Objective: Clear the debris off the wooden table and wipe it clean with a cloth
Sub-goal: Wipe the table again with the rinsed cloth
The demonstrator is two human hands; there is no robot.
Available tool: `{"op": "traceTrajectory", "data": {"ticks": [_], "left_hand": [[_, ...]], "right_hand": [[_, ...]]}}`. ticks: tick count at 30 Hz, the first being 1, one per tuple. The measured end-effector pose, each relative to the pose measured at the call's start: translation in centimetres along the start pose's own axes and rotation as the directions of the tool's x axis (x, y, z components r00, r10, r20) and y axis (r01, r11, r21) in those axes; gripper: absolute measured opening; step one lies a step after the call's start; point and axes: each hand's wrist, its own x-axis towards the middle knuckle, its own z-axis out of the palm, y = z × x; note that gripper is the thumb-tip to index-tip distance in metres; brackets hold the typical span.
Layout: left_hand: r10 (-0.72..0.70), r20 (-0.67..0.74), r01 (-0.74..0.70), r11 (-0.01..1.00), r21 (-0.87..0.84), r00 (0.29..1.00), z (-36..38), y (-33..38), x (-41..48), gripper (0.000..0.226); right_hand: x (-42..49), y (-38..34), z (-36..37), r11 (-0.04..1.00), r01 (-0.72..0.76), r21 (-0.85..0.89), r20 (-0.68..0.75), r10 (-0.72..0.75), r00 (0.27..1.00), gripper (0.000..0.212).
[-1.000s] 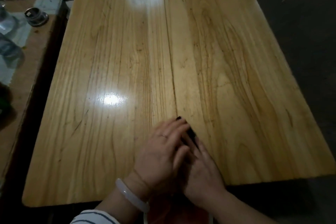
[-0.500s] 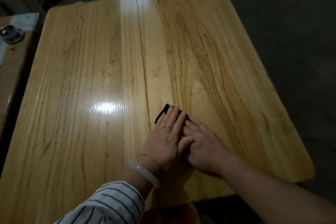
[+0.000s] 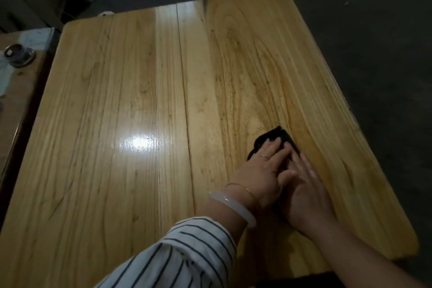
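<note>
Black cloth (image 3: 278,138), folded small, is seen in the head view on the right half of the wooden worktop (image 3: 117,170), nearer the front edge than the far one. It is pressed flat under both hands. The left hand (image 3: 264,170), with a white bangle (image 3: 231,208) at the wrist and a striped sleeve (image 3: 187,252) behind it, is laid over the cloth with its fingers straight and close together. The right hand (image 3: 306,192) is laid just beside it, fingers likewise straight. Nothing is pinched; the cloth is held by downward pressure alone. No debris can be made out on the boards, so the wiping stage is judged to be in hand.

For the stroke to be done well, pressure should be spread evenly through both palms, so that the cloth is not allowed to bunch or slip out past the fingertips. Strokes are best run along the grain and overlapped, with attention given to the seams between boards, where grit may be lodged. The left half, where a glare (image 3: 142,142) is reflected, should not be skipped. Care is advised at the left edge, where a side table (image 3: 21,91) bearing a round metal object (image 3: 18,55) stands close by.
</note>
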Motion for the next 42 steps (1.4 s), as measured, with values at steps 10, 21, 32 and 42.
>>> {"op": "traceTrajectory", "data": {"ticks": [10, 21, 32, 42], "left_hand": [[-0.124, -0.335, 0.099, 0.991, -0.09, 0.934, -4.7, -3.9, -2.6, 0.038], [-0.159, -0.594, 0.179, 0.984, -0.026, 0.789, -8.4, -10.4, -6.6, 0.051], [-0.156, -0.307, 0.23, 0.947, 0.225, 0.939, -3.6, -9.8, -9.2, 0.076], [-0.01, -0.164, 0.051, 0.967, 0.251, 0.986, 3.6, -1.1, -5.9, 0.071]], "right_hand": [[11.1, -2.1, -0.9, 0.948, -0.294, 0.123, -0.036, 0.301, 0.953, 0.059], [15.8, -14.6, -0.7, 0.964, 0.253, 0.083, 0.06, -0.258, 0.964, 0.067], [5.6, -9.4, -0.4, 0.849, 0.458, 0.263, 0.049, -0.486, 0.873, 0.067], [-3.2, 1.6, -0.5, 0.916, 0.352, 0.193, 0.023, -0.363, 0.931, 0.059]]}}
